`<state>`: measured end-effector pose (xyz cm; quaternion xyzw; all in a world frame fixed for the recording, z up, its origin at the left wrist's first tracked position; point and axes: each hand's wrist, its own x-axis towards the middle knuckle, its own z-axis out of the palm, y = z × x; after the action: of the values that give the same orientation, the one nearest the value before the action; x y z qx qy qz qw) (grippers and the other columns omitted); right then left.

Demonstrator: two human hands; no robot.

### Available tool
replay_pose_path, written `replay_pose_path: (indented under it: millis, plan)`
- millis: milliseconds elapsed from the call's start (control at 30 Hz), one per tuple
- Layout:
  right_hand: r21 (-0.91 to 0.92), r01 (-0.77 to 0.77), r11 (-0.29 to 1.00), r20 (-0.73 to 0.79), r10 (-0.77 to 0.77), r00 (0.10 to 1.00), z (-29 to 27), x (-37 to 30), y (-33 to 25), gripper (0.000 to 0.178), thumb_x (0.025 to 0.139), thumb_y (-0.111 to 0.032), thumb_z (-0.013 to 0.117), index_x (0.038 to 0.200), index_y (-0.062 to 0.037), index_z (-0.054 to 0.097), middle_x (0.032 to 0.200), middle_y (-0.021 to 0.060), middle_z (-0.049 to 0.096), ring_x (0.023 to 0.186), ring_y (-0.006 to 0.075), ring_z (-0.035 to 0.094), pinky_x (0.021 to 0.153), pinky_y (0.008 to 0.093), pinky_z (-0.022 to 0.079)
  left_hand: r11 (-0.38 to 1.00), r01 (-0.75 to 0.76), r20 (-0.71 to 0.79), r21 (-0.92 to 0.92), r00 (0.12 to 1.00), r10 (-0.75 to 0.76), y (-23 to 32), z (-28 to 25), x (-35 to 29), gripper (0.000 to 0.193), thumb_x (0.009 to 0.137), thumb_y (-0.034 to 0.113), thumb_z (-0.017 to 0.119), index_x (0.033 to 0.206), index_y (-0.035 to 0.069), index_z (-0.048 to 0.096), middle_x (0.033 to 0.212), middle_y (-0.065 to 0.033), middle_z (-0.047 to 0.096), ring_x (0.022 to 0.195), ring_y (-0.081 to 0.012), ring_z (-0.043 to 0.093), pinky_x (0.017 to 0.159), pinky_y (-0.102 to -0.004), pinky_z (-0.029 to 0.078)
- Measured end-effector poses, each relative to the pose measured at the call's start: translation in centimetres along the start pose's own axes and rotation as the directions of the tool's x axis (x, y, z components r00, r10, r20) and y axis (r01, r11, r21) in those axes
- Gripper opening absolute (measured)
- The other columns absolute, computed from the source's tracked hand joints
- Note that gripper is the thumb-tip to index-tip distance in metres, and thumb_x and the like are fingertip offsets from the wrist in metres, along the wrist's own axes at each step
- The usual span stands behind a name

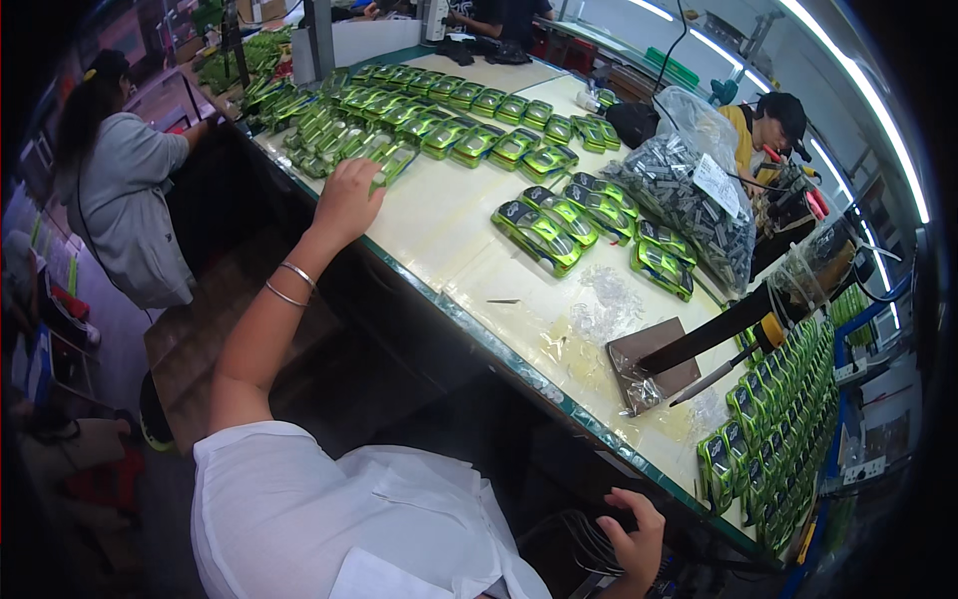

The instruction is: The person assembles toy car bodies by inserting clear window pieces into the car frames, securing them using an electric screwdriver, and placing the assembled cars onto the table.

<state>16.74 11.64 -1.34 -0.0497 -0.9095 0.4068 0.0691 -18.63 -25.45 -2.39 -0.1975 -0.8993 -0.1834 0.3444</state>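
Green shell (399, 163) at left hand (349, 196) — tabletop (437, 228) opens rightward, inside the edge (445, 303).

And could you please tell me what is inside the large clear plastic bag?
Many small grey pieces show through the plastic bag; the white label covers whatever lies behind it.

Left of the left hand (349, 195) is 1 person in a grey top (130, 210); right of it, a clear bag (691, 112) of grey parts (679, 192) lies near 1 co-worker (744, 138) in a dark cap (784, 112). Beyond the right hand (637, 539), a brown plate (671, 343) bears a dark post (717, 332) beside a yellow-and-black tool (768, 331).
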Motion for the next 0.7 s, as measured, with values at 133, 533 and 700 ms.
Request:
replay_pose_path:
  millis: [133, 533, 700]
  plan:
    - [0.095, 0.053, 0.994, 0.034, -0.056, 0.998, 2.0, 1.6, -0.8, 0.038, 0.058, -0.005, 0.066, 0.094, 0.0017, 0.057, 0.083, 0.0132, 0.061, 0.077, 0.0215, 0.059, 0.071, 0.0282, 0.045, 0.998, -0.024, 0.123, 0.064, 0.992, 0.016, -1.1, 0.5, -1.9, 0.015, 0.071, 0.011, 0.055, 0.084, 0.003, 0.054, 0.090, -0.0113, 0.054, 0.093, -0.0263, 0.047, 0.082, -0.0360, 0.036]
    - [0.250, 0.260, 0.933, 0.314, -0.332, 0.890, 9.6, 4.9, -4.7, 0.035, 0.060, -0.004, 0.067, 0.093, 0.0011, 0.057, 0.086, 0.0125, 0.060, 0.080, 0.0235, 0.058, 0.072, 0.0293, 0.045, 0.728, 0.155, 0.063, -0.668, 0.986, -0.152, 4.6, -3.1, -4.3, 0.010, 0.085, 0.013, 0.047, 0.084, 0.002, 0.046, 0.068, -0.0046, 0.049, 0.063, -0.0112, 0.045, 0.059, -0.0233, 0.036]
    - [-0.041, 0.565, 0.824, -0.020, -0.566, 0.824, 11.7, 7.6, -8.5, 0.058, 0.057, -0.007, 0.070, 0.109, -0.0016, 0.045, 0.112, 0.0183, 0.045, 0.101, 0.0330, 0.045, 0.084, 0.0371, 0.038, 0.109, 0.449, 0.413, -0.887, 0.877, -0.248, 8.9, -7.2, -5.6, 0.014, 0.087, 0.017, 0.045, 0.083, 0.004, 0.048, 0.070, 0.0056, 0.045, 0.062, -0.0015, 0.039, 0.056, -0.0176, 0.033]
